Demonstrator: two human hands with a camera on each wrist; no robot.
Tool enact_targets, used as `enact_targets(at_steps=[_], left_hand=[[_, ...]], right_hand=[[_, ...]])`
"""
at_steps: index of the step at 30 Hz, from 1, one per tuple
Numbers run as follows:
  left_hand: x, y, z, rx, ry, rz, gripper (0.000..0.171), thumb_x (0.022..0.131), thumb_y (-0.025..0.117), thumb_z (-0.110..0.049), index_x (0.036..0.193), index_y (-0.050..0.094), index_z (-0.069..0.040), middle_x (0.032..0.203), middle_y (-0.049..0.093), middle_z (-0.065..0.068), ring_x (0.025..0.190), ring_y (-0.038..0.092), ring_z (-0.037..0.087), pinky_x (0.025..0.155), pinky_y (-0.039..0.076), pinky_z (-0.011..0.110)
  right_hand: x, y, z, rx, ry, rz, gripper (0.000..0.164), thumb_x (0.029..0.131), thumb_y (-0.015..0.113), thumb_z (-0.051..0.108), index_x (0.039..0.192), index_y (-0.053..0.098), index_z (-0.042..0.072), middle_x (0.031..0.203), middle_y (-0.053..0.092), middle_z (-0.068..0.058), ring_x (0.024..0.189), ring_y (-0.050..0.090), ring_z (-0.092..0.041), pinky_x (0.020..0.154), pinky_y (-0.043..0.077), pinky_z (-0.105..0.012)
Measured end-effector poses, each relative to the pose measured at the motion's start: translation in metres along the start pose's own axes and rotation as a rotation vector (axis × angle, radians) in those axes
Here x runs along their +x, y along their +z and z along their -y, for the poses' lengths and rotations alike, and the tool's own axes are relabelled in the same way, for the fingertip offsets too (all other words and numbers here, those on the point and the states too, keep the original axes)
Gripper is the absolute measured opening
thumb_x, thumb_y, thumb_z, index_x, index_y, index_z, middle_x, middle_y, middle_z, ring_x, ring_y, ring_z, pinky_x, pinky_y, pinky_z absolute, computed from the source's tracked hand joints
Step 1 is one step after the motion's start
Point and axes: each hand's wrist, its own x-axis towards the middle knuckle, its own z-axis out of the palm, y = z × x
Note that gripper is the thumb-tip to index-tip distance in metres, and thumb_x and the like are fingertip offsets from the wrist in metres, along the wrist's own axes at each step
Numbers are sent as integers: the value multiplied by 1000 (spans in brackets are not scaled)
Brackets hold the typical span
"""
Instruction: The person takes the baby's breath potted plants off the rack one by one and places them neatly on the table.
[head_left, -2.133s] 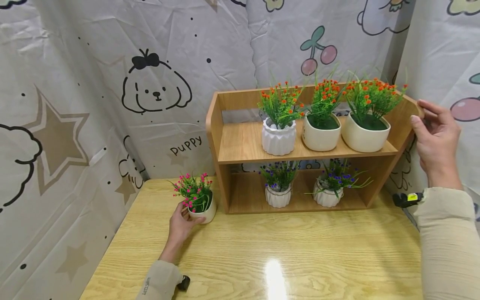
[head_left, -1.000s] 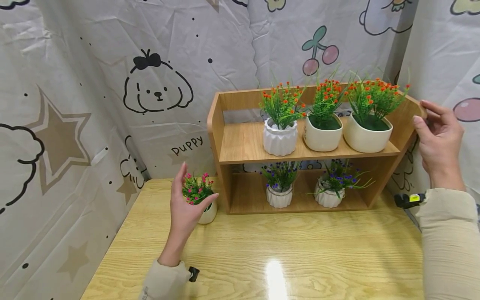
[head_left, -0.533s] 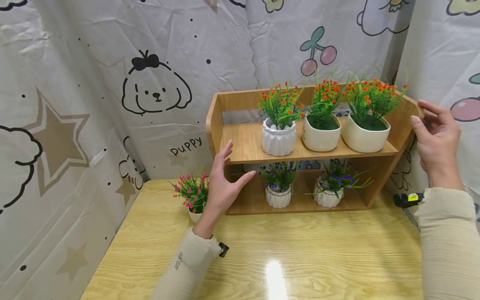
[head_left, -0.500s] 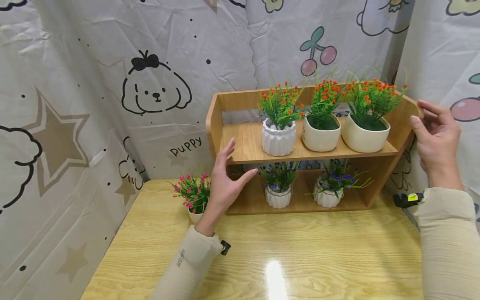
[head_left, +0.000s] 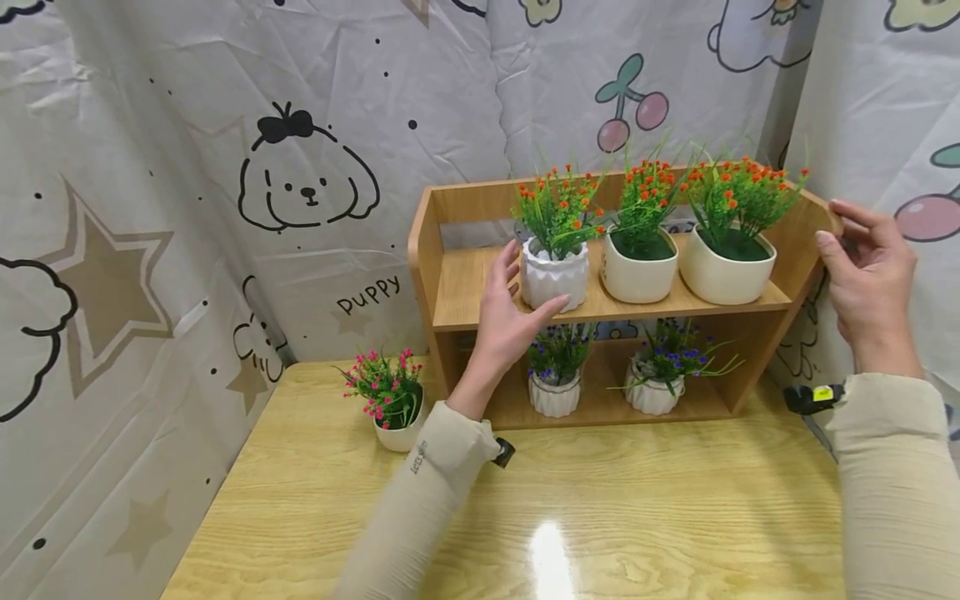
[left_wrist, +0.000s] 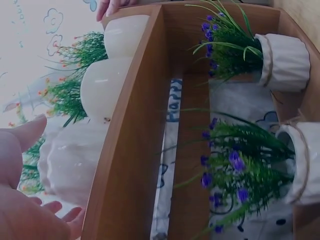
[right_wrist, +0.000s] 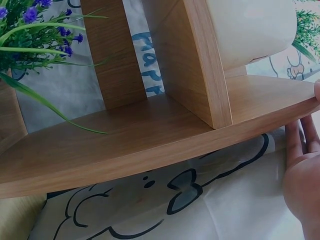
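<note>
My left hand (head_left: 504, 323) is spread around the left side of a white fluted pot (head_left: 557, 279) on the upper shelf, thumb in front and fingers to the left. In the left wrist view a gap shows between the thumb and this fluted pot (left_wrist: 75, 157). Orange flowers (head_left: 558, 212) grow from it. With thumb and fingers, my right hand (head_left: 873, 279) grips the upper right side panel of the wooden shelf (head_left: 480, 267). Part of that hand shows at the edge of the right wrist view, against the shelf panel (right_wrist: 165, 135).
Two cream pots (head_left: 641, 271) with orange flowers stand to the right on the upper shelf. Below are two ribbed white pots (head_left: 557, 396) with purple flowers. A cream pot (head_left: 397, 435) of pink flowers stands on the table (head_left: 637, 500), left of the shelf. Printed curtains hang behind.
My left hand has let go of the pink-flower pot and moved right and up to the white fluted pot. My right hand stays on the shelf's side panel.
</note>
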Motion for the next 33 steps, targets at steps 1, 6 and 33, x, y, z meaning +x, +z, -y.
enact_targets(at_steps=[1, 6, 33], left_hand=[[2, 3, -1, -3, -6, -4, 102, 84, 88, -28, 164, 25, -15, 166, 34, 6, 151, 39, 27, 121, 42, 45], [10, 15, -1, 18, -33, -34, 108, 81, 91, -29, 164, 24, -13, 163, 38, 10, 147, 43, 27, 116, 47, 46], [12, 17, 3, 23, -43, -84, 82, 84, 88, -16, 153, 44, -10, 144, 53, 10, 131, 54, 25, 107, 55, 41]], right_hand=[[0, 0, 0, 17, 1, -1, 40, 102, 62, 5, 140, 64, 19, 135, 63, 6, 127, 57, -12, 108, 47, -16], [0, 0, 0, 44, 0, -5, 40, 101, 63, 4, 139, 65, 18, 134, 64, 6, 126, 57, -12, 104, 47, -14], [-2, -2, 1, 195, 35, 8, 39, 99, 66, 2, 136, 67, 15, 133, 65, 3, 129, 56, -16, 113, 45, -19]])
